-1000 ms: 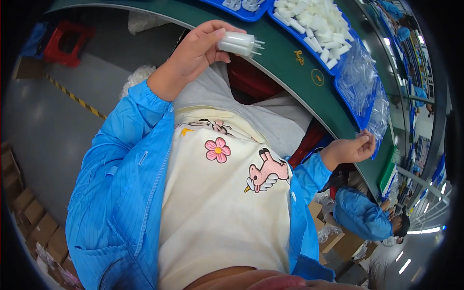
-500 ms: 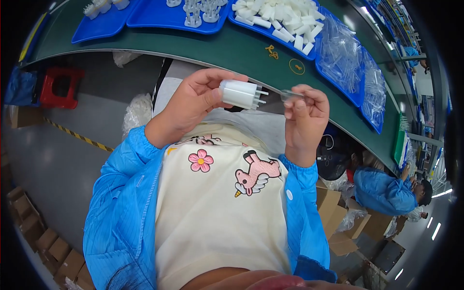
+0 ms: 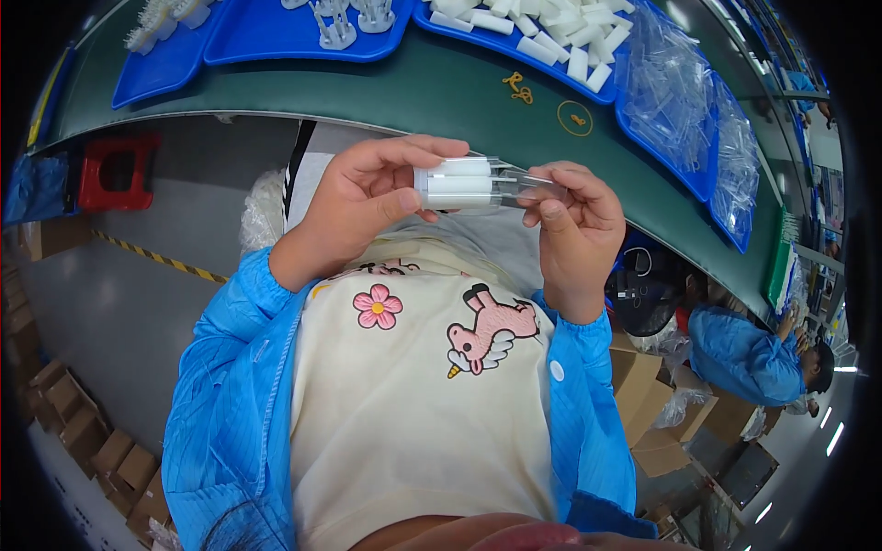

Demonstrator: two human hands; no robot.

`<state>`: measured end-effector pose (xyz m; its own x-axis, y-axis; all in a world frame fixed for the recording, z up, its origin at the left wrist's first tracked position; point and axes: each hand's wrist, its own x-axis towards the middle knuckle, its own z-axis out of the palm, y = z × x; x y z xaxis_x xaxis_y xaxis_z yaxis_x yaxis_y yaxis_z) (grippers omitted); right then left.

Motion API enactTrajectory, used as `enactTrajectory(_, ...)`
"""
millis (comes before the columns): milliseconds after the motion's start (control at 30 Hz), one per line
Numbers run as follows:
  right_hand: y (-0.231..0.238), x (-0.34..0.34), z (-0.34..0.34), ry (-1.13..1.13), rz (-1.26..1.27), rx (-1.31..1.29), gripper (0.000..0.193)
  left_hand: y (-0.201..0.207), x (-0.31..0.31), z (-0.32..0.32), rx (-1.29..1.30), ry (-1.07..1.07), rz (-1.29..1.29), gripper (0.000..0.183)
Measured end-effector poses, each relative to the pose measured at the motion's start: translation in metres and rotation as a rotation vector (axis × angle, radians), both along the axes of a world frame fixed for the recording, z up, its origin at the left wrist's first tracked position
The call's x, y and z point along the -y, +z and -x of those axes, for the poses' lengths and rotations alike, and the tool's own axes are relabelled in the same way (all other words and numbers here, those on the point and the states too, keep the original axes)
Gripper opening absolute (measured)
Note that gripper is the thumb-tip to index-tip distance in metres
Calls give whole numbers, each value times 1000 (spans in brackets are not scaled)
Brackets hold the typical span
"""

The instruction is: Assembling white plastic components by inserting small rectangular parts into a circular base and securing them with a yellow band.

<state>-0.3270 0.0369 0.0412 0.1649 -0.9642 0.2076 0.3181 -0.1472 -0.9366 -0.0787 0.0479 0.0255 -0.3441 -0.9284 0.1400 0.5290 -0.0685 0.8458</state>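
Clear pronged holder filled with white cylinders lies on its side in the air above the lap, just in front of the table edge, its long axis running nearly level from left to right. Its base end points to the left, into the left hand, while its thin prongs point right, toward the right hand. At least two white cylinders show along its flank. The left fingers curl around the base end, with the thumb below; the right thumb and fingers pinch one clear plastic sleeve, whose near end reaches the prong tips, though whether it fits over them or lies beside them cannot be told. Beyond the hands curves a green worktable, bearing one yellow-brown tangle of bands and, just beside it, one thin ring around a smaller band. Farther back stand five blue trays: from left to right they hold at least three white-topped pieces, at least three pronged holders, a heap of white cylinders too many to count, and, in the last two, piles of clear plastic parts. On the grey floor to the left are one red stool and one strip of yellow-and-black tape; cardboard boxes fill the lower left corner. Far right, one co-worker in blue sits at the table.
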Motion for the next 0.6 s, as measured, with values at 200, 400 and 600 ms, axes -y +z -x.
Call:
enactTrajectory(200,-6,11,1,13,25,-3,27,0,8,-1,103,25,-56,29)
enactTrajectory(400,3,14,-1,39,11,-83,29,-2,12,-2,88,12,-25,31)
enactTrajectory(600,-7,11,-4,-4,140,-125,31,-3,15,-3,117,-1,52,35)
